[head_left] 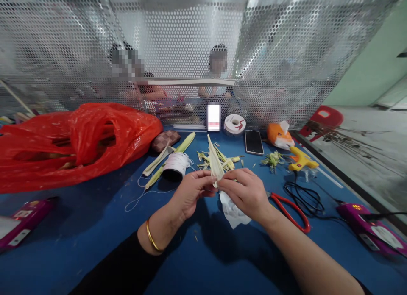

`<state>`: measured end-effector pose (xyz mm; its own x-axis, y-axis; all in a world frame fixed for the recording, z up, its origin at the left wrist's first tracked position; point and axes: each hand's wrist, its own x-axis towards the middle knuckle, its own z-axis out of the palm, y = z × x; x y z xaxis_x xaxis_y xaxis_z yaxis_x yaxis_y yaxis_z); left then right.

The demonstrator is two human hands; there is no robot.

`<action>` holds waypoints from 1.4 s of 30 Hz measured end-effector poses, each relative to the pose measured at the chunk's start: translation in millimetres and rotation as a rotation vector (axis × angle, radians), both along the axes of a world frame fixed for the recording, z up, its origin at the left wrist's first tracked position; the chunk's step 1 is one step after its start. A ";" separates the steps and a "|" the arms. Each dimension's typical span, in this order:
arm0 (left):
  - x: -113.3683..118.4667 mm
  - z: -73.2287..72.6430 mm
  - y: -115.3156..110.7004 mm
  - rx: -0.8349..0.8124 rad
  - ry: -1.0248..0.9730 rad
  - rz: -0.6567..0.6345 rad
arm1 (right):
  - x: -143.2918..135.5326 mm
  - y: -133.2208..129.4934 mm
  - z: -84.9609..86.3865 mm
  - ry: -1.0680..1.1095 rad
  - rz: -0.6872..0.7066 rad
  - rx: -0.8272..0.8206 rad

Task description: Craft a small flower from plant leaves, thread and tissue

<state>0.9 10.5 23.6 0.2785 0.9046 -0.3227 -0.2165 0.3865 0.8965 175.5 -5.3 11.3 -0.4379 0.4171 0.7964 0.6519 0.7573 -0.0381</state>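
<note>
Both of my hands meet over the middle of the blue table [127, 252], pinching the lower end of a pale corn husk [215, 159] whose tip points away from me. My left hand [193, 191] grips it from the left, fingers closed. From the right, my right hand [246, 191] closes on the same end with thumb and fingertips. Beneath the right hand lies a crumpled white tissue [233, 212], partly covered. Beyond the hands are husk scraps [227, 157]. A spool of white thread [176, 165] sits left of them, beside longer husks [187, 142].
A red plastic bag [127, 129] fills the left. On the right lie red-handled scissors [292, 214], a yellow glue gun [302, 159] with a black cable, a phone [254, 142] and a purple box [372, 227]. A ribbon roll [235, 123] stands by the perforated metal screen [190, 36]; people sit behind it.
</note>
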 end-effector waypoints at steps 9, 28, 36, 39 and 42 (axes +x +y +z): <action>-0.1 -2.0 0.6 0.033 0.088 0.016 | -2.8 -2.9 2.4 -0.036 -0.001 0.050; 5.8 0.7 -4.7 0.122 0.070 0.039 | -5.5 -4.0 -2.7 0.085 0.003 -0.263; 4.1 -2.5 -3.6 0.115 0.047 0.023 | -4.8 -3.9 -1.1 0.126 0.010 -0.288; 3.5 -3.1 -2.0 0.083 0.033 0.050 | -3.1 -3.6 1.2 0.072 0.034 -0.243; 2.8 -2.7 0.0 0.058 0.024 0.065 | -1.1 -3.5 2.9 0.044 0.074 -0.200</action>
